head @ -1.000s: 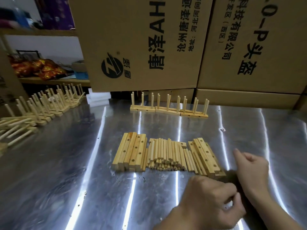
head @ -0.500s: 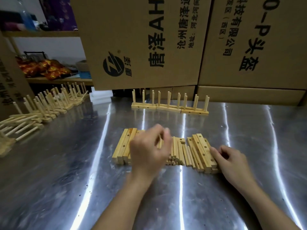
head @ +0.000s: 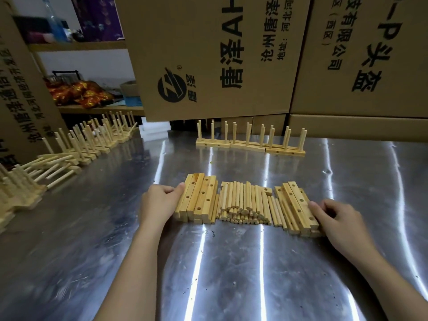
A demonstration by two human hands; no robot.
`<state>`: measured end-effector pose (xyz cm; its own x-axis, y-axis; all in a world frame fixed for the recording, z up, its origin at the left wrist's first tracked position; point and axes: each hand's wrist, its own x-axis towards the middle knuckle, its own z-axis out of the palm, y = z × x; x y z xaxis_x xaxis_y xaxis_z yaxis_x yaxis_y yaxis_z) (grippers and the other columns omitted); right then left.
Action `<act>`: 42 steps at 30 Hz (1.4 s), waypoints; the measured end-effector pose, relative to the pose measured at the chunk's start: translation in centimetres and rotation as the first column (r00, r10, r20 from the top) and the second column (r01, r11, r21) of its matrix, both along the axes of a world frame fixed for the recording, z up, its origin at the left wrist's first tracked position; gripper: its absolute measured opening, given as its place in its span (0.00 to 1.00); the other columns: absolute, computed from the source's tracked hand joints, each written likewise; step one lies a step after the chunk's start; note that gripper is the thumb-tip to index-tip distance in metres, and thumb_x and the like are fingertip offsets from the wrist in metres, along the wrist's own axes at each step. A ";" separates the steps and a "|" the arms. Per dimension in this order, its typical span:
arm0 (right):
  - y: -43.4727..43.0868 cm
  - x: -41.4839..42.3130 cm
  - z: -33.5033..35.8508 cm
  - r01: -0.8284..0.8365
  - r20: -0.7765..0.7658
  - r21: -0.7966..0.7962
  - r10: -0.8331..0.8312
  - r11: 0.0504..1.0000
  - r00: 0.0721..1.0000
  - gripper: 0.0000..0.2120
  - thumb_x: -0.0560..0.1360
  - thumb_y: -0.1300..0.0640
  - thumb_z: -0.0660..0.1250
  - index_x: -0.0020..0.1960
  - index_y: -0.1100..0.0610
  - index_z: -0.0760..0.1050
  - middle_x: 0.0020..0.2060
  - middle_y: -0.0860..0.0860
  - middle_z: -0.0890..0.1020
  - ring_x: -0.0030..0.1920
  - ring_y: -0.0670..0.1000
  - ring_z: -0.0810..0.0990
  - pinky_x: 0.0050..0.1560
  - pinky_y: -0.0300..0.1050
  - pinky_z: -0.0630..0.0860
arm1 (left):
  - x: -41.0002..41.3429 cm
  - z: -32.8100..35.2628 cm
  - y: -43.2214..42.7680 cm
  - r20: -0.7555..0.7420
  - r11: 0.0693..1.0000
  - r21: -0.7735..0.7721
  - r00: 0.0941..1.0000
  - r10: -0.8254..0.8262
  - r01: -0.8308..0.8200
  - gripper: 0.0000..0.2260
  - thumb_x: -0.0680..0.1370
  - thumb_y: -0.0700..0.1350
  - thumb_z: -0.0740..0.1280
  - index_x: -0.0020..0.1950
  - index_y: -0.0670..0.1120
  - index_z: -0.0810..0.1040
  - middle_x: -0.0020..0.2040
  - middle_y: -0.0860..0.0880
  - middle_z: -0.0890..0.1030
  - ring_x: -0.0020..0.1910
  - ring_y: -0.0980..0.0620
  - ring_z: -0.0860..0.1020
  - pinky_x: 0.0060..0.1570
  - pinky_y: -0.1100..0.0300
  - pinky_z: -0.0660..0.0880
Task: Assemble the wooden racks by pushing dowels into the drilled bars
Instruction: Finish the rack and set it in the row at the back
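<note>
Two stacks of drilled bars lie on the steel table with a pile of dowels (head: 240,205) between them. My left hand (head: 159,202) holds the outer side of the left stack of bars (head: 196,198), thumb on the top edge and curled fingers against its side. My right hand (head: 335,218) holds the outer edge of the right stack of bars (head: 294,205) in the same way, thumb on the outermost bar. A few loose dowels (head: 275,212) lie beside the right stack.
Three finished racks (head: 250,144) stand in a row at the back of the steel table (head: 231,274). Several more racks (head: 92,144) line the left edge, some tipped over. Large cardboard boxes (head: 208,54) rise behind the table and at the far left.
My left hand has moved from above the dowel pile to the left side of the left bar stack. My right hand stays at the right stack. The camera has come closer.
</note>
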<state>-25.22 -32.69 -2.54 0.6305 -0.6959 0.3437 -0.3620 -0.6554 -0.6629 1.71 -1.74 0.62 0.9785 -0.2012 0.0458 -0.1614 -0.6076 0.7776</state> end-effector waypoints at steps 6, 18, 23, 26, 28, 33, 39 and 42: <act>0.3 0.0 0.1 0.004 0.010 -0.014 -0.004 1.000 1.000 0.24 0.83 0.45 0.68 0.32 0.55 0.70 0.26 0.45 0.76 0.31 0.44 0.74 0.33 0.49 0.67 | 0.4 -0.1 0.0 -0.013 0.997 -0.060 0.999 0.044 -0.045 0.24 0.83 0.58 0.69 0.33 0.44 0.84 0.29 0.50 0.83 0.39 0.45 0.84 0.50 0.45 0.81; 0.2 0.0 0.1 -0.011 -0.002 0.006 0.011 1.000 1.000 0.24 0.83 0.45 0.67 0.33 0.55 0.71 0.26 0.47 0.76 0.30 0.46 0.73 0.33 0.50 0.67 | 0.7 -0.1 0.7 -0.063 0.989 -0.144 0.998 0.016 -0.025 0.11 0.80 0.56 0.74 0.44 0.52 0.90 0.41 0.53 0.88 0.47 0.49 0.85 0.55 0.48 0.83; 0.3 0.0 0.1 -0.012 0.005 0.012 0.012 1.000 1.000 0.23 0.83 0.45 0.67 0.33 0.56 0.72 0.27 0.46 0.77 0.31 0.46 0.74 0.33 0.50 0.68 | 0.5 0.1 0.7 -0.080 0.985 -0.169 0.997 0.018 -0.032 0.09 0.78 0.56 0.76 0.45 0.52 0.90 0.44 0.52 0.88 0.50 0.47 0.85 0.56 0.46 0.83; 0.3 0.0 0.1 -0.012 0.009 0.012 0.011 1.000 1.000 0.23 0.83 0.45 0.67 0.33 0.55 0.72 0.27 0.45 0.77 0.31 0.45 0.75 0.33 0.49 0.67 | 0.5 0.6 0.7 -0.138 0.870 -0.459 0.982 0.127 -0.177 0.07 0.80 0.53 0.76 0.45 0.52 0.88 0.45 0.48 0.88 0.49 0.44 0.86 0.49 0.48 0.85; 0.3 0.0 0.1 -0.014 0.008 0.016 0.013 1.000 1.000 0.23 0.83 0.45 0.67 0.33 0.55 0.72 0.27 0.45 0.77 0.30 0.44 0.74 0.33 0.49 0.67 | 0.6 1.5 1.1 -0.217 0.643 -0.736 0.974 0.071 -0.211 0.03 0.81 0.49 0.74 0.52 0.51 0.87 0.48 0.47 0.89 0.49 0.46 0.88 0.40 0.53 0.85; 0.8 -0.1 0.7 0.010 0.072 0.030 -0.013 0.999 0.997 0.23 0.82 0.47 0.67 0.33 0.58 0.72 0.27 0.50 0.76 0.31 0.49 0.73 0.34 0.51 0.68 | -0.4 3.3 0.9 -0.093 0.416 -0.908 0.942 -0.323 0.053 0.24 0.78 0.43 0.76 0.73 0.49 0.76 0.59 0.43 0.87 0.57 0.40 0.87 0.47 0.54 0.85; 4.3 -0.4 3.3 -0.161 0.291 -0.025 0.161 0.987 0.943 0.13 0.80 0.45 0.70 0.41 0.50 0.78 0.36 0.47 0.80 0.36 0.49 0.76 0.36 0.41 0.71 | -3.6 4.4 -1.6 -0.046 0.477 -0.822 0.800 -0.598 0.310 0.29 0.74 0.40 0.79 0.70 0.57 0.74 0.60 0.39 0.86 0.55 0.33 0.86 0.47 0.52 0.86; 6.8 0.1 4.0 -0.393 0.241 -0.007 0.383 0.919 0.892 0.15 0.75 0.43 0.75 0.60 0.42 0.80 0.48 0.44 0.82 0.40 0.52 0.79 0.38 0.38 0.75 | -5.0 4.4 -2.8 -0.043 0.521 -0.701 0.700 -0.712 0.487 0.21 0.75 0.43 0.81 0.62 0.53 0.74 0.59 0.39 0.86 0.55 0.33 0.87 0.49 0.51 0.86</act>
<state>-25.14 -25.84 1.50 0.7590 -0.4288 0.4900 0.0835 -0.6823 -0.7263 -3.25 -4.50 5.04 0.6114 -0.7803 0.1316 -0.0030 0.1641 0.9864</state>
